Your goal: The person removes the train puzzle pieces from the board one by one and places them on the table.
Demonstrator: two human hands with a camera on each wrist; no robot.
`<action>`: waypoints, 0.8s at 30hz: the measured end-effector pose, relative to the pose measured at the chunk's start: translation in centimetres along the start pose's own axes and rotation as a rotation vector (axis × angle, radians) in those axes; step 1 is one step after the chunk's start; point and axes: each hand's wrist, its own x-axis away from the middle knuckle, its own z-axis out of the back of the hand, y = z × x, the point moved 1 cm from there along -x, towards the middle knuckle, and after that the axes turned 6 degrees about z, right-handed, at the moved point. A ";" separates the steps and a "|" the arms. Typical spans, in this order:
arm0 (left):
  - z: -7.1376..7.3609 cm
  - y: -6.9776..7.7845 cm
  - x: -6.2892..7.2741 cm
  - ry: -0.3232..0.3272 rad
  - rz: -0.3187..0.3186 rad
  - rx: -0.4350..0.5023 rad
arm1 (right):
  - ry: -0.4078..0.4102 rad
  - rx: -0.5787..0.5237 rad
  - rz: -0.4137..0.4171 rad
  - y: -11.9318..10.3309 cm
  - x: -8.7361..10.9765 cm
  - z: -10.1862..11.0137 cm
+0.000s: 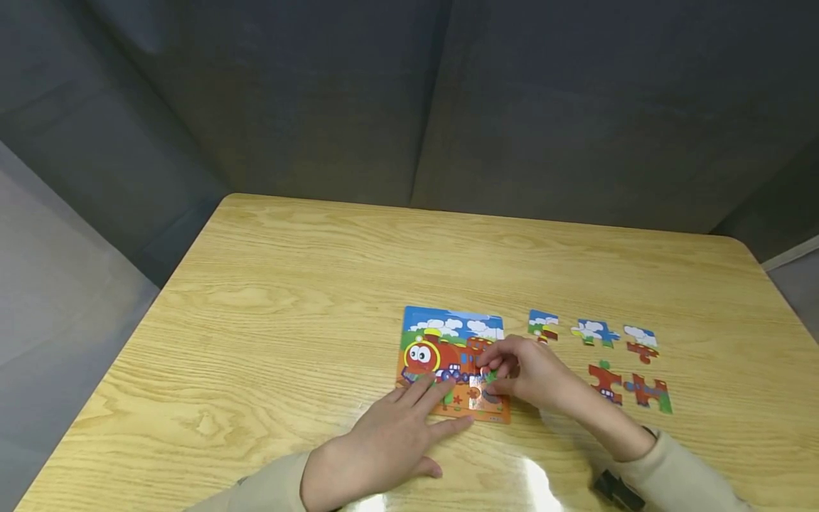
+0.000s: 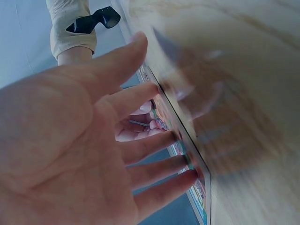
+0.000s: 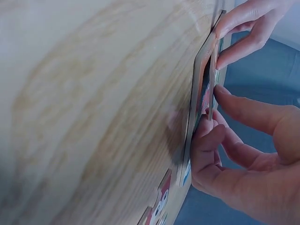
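Observation:
A jigsaw board with a red cartoon train lies on the table. My right hand pinches a puzzle piece over the board's lower right part. The right wrist view shows this piece tilted, its one side raised off the board. My left hand rests on the lower left of the board, fingers spread and nearly straight. In the left wrist view, its fingertips touch the board's surface and the thumb stands away from it.
To the right of the board lie several loose puzzle pieces in two rough rows. The wooden table ends at a dark curtain behind. A black device sits by the right sleeve.

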 end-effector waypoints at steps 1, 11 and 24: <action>0.0 0.0 0.0 -0.002 0.000 0.000 | -0.003 -0.007 0.001 0.0 0.0 0.0; 0.0 -0.1 0.1 -0.021 0.000 0.006 | -0.038 -0.085 -0.019 -0.2 0.0 -0.4; -0.1 -0.1 -0.1 -0.027 -0.004 -0.008 | -0.096 -0.176 0.063 1.3 2.4 1.0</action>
